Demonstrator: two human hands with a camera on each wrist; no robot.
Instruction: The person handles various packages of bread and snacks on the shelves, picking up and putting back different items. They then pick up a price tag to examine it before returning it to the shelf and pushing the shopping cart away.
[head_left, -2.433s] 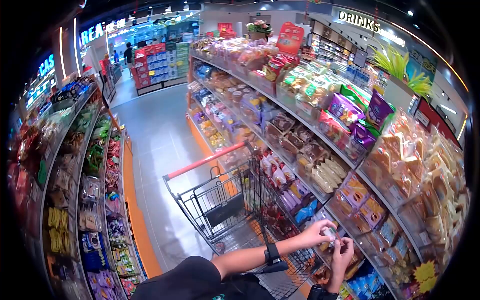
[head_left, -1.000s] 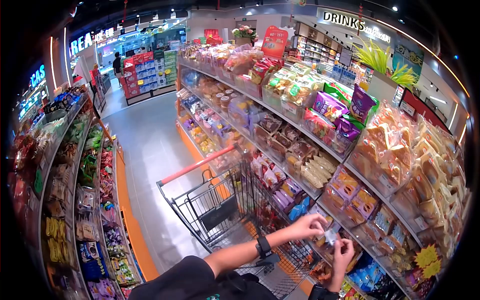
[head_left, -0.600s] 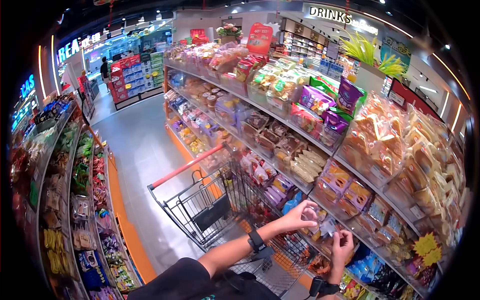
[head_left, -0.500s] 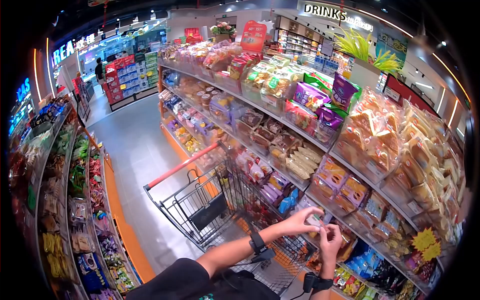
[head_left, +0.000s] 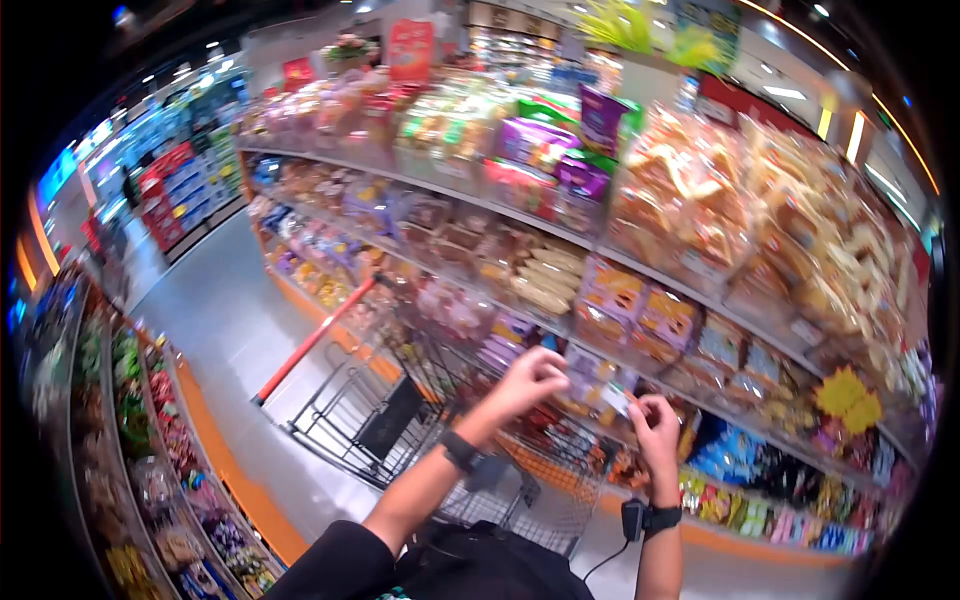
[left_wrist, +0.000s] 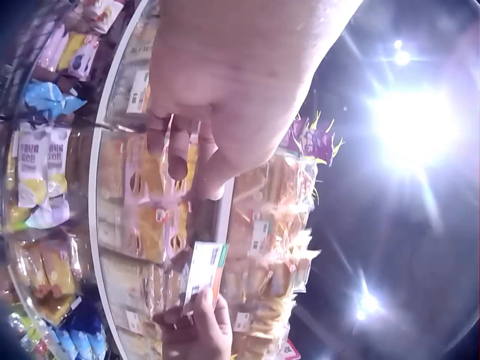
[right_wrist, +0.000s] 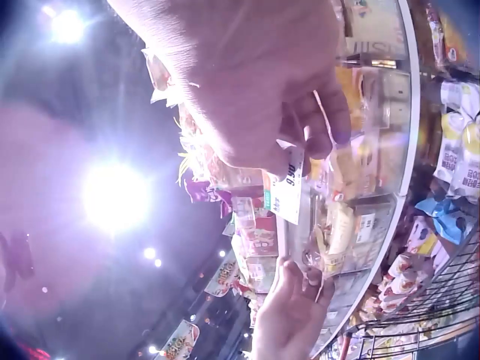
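Note:
In the head view, a small white price card (head_left: 615,398) is pinched between the thumb and fingers of the right hand (head_left: 656,432). To its left, the left hand (head_left: 530,385) is raised apart from the card, fingers loosely bent. The left wrist view shows the card (left_wrist: 204,266) upright below the left hand (left_wrist: 232,90), with green and orange at its edge. Printed digits show on the card (right_wrist: 289,187) in the right wrist view, under the right hand (right_wrist: 247,82). Whether the left fingers hold anything thin and clear cannot be told.
A shopping cart (head_left: 400,415) with a red handle stands left of the shelf. Packaged breads (head_left: 680,185) and purple snack bags (head_left: 540,145) fill the shelf ahead. A yellow starburst sign (head_left: 848,400) hangs at right; another stocked shelf (head_left: 100,430) stands at left.
The head view has swung right, so shelf and cart sit further left. The left hand, at the card half a second ago, is now away from it; the right hand keeps its pinch.

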